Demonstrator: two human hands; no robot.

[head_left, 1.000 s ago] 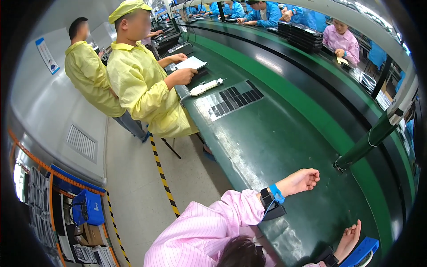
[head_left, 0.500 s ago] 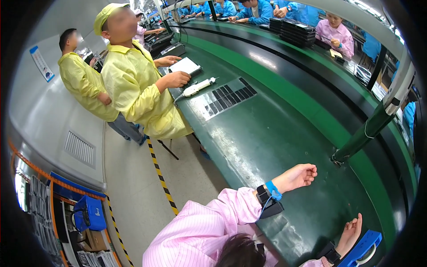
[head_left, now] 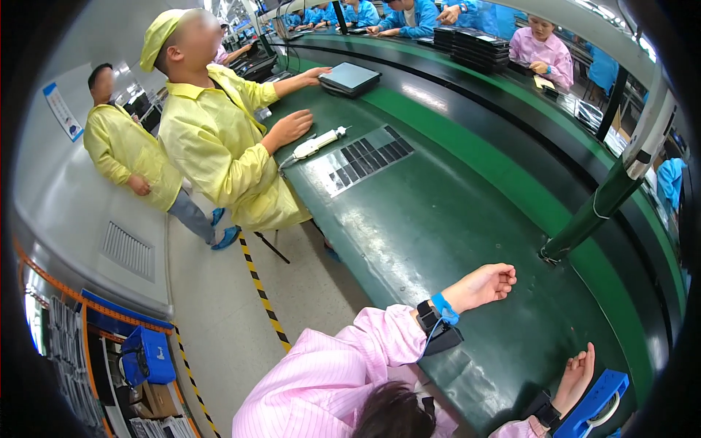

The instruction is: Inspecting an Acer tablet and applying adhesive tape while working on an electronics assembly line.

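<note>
My left hand rests palm up over the green workbench, its fingers loosely curled with nothing in them. A black band and a blue wrist strap circle that wrist. Lower right, my right hand lies with its fingers extended and holds nothing. Beside it stands a blue tape dispenser with a pale roll. Farther up the bench lie a clear sheet with rows of black rectangles and a white electric screwdriver, both out of reach of my hands.
At the bench's far left a co-worker in yellow touches a flat, dark-edged device. A green post rises at the right. Across the black line, people work near stacked black trays. A shelf holds a blue bin.
The co-worker in yellow has moved the flat device away, toward the line, with one hand still on it. A person behind has shifted. My hands stay nearly still; the view shifts slightly.
</note>
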